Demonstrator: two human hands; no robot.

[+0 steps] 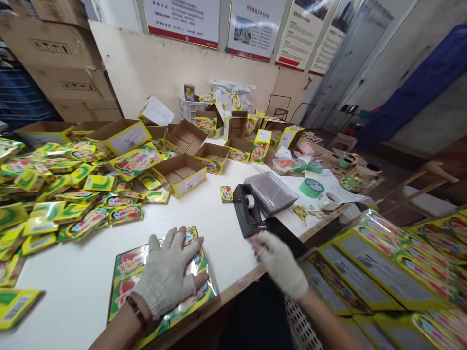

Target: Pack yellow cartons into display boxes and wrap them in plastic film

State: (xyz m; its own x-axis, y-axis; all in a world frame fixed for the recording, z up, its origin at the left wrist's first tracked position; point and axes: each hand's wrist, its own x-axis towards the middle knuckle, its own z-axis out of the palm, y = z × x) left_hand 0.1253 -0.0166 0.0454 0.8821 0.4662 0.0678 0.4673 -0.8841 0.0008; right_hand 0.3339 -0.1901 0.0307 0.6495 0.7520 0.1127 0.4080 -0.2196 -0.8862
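My left hand [170,272], in a white knit glove with bare fingertips, lies flat with spread fingers on a shiny, film-covered pack of colourful small boxes [126,262]. The pack rests at the table's front edge. My right hand [279,262], gloved the same way, is just in front of the black tape dispenser [243,214]. Its fingers are curled together close to the dispenser's front end; what they pinch, if anything, is too blurred to make out. A roll of tape [250,201] sits in the dispenser.
Loose yellow-green small boxes [83,194] are heaped at left. Open cartons [186,177] stand behind them. A stack of clear film sheets [272,192] and a green tape roll [312,187] lie right of the dispenser. Wrapped packs [379,267] are piled at right, beside the table.
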